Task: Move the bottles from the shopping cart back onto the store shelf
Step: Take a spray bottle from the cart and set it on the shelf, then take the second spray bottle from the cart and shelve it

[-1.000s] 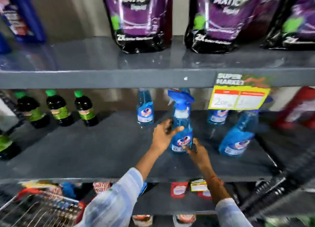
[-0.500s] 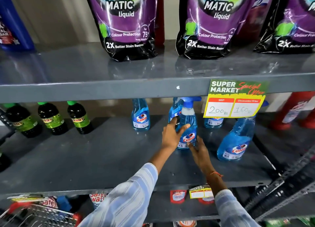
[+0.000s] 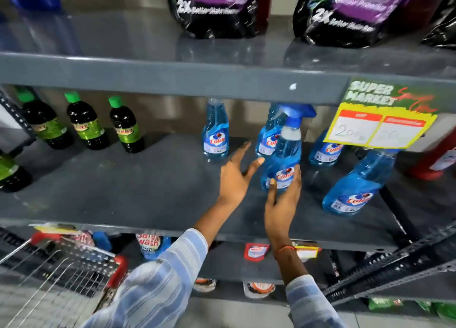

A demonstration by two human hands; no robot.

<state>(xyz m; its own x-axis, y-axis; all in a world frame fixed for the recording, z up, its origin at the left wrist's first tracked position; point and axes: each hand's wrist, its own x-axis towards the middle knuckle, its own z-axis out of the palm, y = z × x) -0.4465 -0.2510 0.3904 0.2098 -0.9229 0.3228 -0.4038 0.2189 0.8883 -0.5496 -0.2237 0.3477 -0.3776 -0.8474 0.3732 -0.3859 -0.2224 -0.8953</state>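
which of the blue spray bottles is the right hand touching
The front-centre blue spray bottle, with the blue trigger head. The right hand wraps its lower label; the other blue bottles stand untouched, and the left hand is open beside it.

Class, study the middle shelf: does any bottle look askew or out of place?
Yes. The blue spray bottle at the right front leans left instead of standing upright like the others. The bottle by the right hand also looks slightly tilted.
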